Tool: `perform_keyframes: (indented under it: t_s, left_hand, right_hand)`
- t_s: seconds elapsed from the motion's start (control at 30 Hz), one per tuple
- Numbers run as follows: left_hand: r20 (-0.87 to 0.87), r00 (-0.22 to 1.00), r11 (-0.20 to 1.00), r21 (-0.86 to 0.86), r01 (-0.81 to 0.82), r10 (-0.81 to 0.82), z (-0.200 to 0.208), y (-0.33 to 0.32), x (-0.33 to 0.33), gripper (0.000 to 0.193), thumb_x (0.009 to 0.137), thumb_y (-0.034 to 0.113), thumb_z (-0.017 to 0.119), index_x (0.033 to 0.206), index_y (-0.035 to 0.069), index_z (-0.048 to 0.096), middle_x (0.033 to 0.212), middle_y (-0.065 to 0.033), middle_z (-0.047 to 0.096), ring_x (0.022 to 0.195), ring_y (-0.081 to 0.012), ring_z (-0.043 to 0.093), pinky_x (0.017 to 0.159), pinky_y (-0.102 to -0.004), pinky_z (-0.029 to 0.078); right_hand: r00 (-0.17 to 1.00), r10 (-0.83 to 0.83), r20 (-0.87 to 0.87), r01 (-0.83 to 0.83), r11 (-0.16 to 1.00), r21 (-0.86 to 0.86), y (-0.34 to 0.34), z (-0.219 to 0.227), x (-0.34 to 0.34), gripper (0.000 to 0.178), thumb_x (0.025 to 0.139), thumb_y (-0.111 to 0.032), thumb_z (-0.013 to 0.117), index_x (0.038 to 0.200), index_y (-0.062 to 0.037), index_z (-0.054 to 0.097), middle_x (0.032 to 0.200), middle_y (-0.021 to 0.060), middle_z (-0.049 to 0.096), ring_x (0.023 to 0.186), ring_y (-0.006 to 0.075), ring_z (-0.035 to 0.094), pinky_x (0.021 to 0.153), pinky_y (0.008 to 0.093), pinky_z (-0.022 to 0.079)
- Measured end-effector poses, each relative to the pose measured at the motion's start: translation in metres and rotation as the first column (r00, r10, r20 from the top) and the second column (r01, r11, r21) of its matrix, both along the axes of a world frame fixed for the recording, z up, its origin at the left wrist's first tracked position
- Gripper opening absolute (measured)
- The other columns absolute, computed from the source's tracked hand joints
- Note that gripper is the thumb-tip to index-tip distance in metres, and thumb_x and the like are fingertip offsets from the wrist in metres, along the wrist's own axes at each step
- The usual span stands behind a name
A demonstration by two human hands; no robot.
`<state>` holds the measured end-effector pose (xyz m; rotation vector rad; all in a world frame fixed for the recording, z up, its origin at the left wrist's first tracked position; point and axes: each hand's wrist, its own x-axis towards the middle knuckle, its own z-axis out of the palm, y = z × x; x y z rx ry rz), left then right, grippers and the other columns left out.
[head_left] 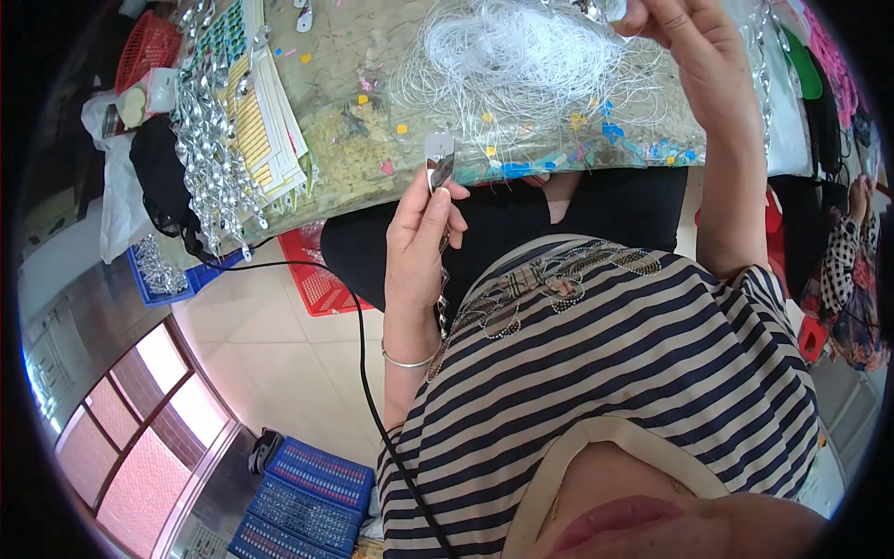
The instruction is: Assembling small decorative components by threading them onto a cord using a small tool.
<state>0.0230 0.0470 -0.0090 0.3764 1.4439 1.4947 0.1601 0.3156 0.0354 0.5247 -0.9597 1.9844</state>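
Note:
My left hand [419,228] is at the table's near edge, thumb and fingers closed on a small flat silver plate [440,149] with rounded corners and a mirror-like face. A string of shiny pieces [443,303] hangs down beside that wrist. At the far right of the table, my right hand [698,47] has its fingers pinched together; what they grip is too small to make out. Next to those fingertips are shiny silver pieces [591,9], partly cut off by the top edge. A loose heap of clear thread [521,51] spreads between the hands, toward the back.
Strands of silver beads [214,140] drape over the table's left side, beside printed cards [270,130]. A red basket [147,48] stands behind them. Below are a blue crate [172,284] and a red crate [312,270]. A black cable [361,345] runs past my left arm. Another person's hands [861,197] show at right.

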Motion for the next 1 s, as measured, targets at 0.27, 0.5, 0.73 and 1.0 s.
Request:
perform_keyframes:
  t_s: [0.27,0.5,0.73,1.0]
  left_hand:
    - [0.011,1.0,0.985,-0.174,0.02,-0.018,-0.001,-0.01,0.0,0.019,0.095,0.021,0.05,0.095,0.005,0.061,0.063,0.0026,0.05,0.053,-0.0036,0.043,0.049,-0.0168,0.029]
    - [-0.007,0.997,0.984,-0.163,0.077,-0.079,-0.006,-0.02,-0.001,0.031,0.095,0.017,0.047,0.119,0.0,0.056,0.076,0.0024,0.054,0.057,-0.0031,0.046,0.05,-0.0164,0.035]
    - [-0.03,0.999,0.986,-0.166,0.012,-0.017,-0.005,-0.024,0.001,0.021,0.096,0.021,0.049,0.102,0.005,0.061,0.064,0.0029,0.05,0.056,-0.0032,0.043,0.051,-0.0165,0.032]
    - [-0.025,1.0,0.987,-0.159,0.001,-0.005,-0.008,-0.026,-0.003,0.019,0.096,0.019,0.049,0.1,0.005,0.061,0.065,0.002,0.051,0.058,-0.0043,0.045,0.053,-0.0171,0.034]
  right_hand:
    - [0.067,-0.344,0.936,-0.118,0.929,0.35,-0.043,-0.022,0.009,0.013,0.094,-0.016,0.051,0.099,-0.0072,0.06,0.082,-0.001,0.063,0.072,0.0086,0.058,0.066,0.0204,0.046]
    - [0.323,-0.67,0.668,-0.195,0.644,0.74,-0.051,-0.068,-0.029,0.017,0.087,-0.019,0.056,0.093,-0.0037,0.06,0.084,0.0143,0.063,0.079,0.0316,0.061,0.072,0.0369,0.048]
    - [0.284,-0.757,0.589,-0.172,0.564,0.808,-0.014,-0.064,-0.081,0.021,0.091,-0.02,0.055,0.1,-0.0022,0.061,0.087,0.0089,0.063,0.073,0.0141,0.055,0.07,0.0277,0.046]
    - [0.324,-0.643,0.693,-0.078,0.712,0.697,-0.019,0.005,-0.036,0.023,0.095,-0.023,0.05,0.105,-0.0053,0.06,0.09,0.0,0.064,0.065,0.0068,0.045,0.063,0.0213,0.042]
